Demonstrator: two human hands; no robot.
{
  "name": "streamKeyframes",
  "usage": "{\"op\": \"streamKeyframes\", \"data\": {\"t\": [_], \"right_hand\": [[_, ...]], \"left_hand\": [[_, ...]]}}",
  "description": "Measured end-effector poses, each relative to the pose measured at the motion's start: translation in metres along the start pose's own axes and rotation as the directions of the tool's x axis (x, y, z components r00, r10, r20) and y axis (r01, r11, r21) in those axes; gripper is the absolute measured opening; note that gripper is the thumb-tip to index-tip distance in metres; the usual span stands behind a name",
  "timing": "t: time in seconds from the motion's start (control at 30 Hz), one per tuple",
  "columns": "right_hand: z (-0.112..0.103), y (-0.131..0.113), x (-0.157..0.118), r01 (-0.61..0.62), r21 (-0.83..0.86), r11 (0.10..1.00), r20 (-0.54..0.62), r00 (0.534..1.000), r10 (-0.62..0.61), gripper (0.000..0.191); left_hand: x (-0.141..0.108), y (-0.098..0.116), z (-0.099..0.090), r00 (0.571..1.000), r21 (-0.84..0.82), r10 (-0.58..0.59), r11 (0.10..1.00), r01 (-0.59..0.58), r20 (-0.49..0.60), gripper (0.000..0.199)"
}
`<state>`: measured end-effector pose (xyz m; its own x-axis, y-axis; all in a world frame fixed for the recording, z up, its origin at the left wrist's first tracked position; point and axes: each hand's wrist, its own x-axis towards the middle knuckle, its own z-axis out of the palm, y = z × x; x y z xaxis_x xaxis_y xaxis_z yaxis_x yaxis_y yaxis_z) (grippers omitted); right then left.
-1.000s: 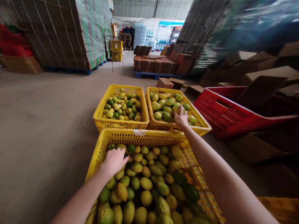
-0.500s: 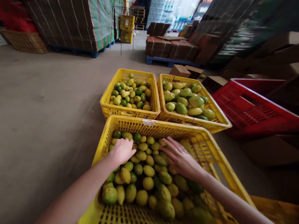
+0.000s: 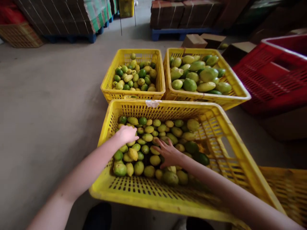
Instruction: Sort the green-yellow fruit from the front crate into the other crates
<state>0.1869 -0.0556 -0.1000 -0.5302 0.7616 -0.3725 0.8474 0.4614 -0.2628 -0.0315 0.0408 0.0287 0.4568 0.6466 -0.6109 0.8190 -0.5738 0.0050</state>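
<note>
Green and yellow lemons (image 3: 155, 160) lie spread over the bottom of a large yellow slatted crate (image 3: 153, 206) in front of me. My left hand (image 3: 127, 134) is over the lemons on the crate's left side, its fingers curled downward; whatever is under them is hidden. Near the middle, my right hand (image 3: 169, 152) rests on the lemons with fingers spread, holding none of them. Two dark green fruits (image 3: 200, 158) lie just right of that hand.
Behind stand two more yellow crates, one with small lemons (image 3: 135, 77) and one with larger green fruit (image 3: 208, 75). A red crate (image 3: 271, 76) is at right, with cardboard boxes (image 3: 194, 41) behind. Wrapped stacks on blue pallets (image 3: 165, 32) stand farther back.
The view has tipped downward. My right hand has moved left and nearer across the lemons, its fingers spreading wider. My left hand stays over the left side, still curled.
</note>
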Motion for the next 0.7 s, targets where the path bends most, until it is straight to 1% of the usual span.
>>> {"op": "streamKeyframes", "data": {"t": [0.1, 0.2, 0.3, 0.43, 0.57, 0.63, 0.7], "right_hand": [[0.0, -0.003, 0.003, -0.017, 0.03, 0.999, -0.009, 1.0, 0.017, 0.095], [0.004, -0.003, 0.004, -0.049, 0.054, 0.997, -0.037, 0.998, 0.051, 0.082], [0.01, -0.003, 0.005, -0.086, 0.033, 0.996, -0.069, 0.994, 0.088, 0.068], [0.017, -0.006, 0.009, -0.129, -0.001, 0.992, -0.096, 0.987, 0.129, 0.062], [0.015, -0.014, 0.014, -0.184, -0.075, 0.98, -0.111, 0.978, 0.175, 0.044], [0.011, -0.017, 0.015, -0.129, -0.105, 0.986, -0.11, 0.987, 0.117, 0.036], [0.01, -0.019, 0.015, 0.001, -0.136, 0.991, -0.068, 0.998, -0.01, 0.03]], "left_hand": [[0.004, -0.001, 0.002, 0.999, 0.022, 0.001, 1.0, -0.002, 0.043, 0.047], [0.007, -0.002, 0.004, 0.998, 0.041, -0.004, 0.999, 0.001, 0.069, 0.05], [0.011, -0.002, 0.006, 0.995, 0.061, -0.013, 0.998, 0.007, 0.098, 0.051], [0.014, 0.0, 0.009, 0.994, 0.083, 0.011, 0.996, -0.02, 0.112, 0.053], [0.018, -0.001, 0.012, 0.989, 0.098, 0.037, 0.994, -0.051, 0.142, 0.053], [0.02, -0.002, 0.013, 0.987, 0.101, 0.053, 0.993, -0.069, 0.152, 0.054], [0.022, -0.003, 0.014, 0.988, 0.107, 0.057, 0.992, -0.073, 0.147, 0.054]]}}
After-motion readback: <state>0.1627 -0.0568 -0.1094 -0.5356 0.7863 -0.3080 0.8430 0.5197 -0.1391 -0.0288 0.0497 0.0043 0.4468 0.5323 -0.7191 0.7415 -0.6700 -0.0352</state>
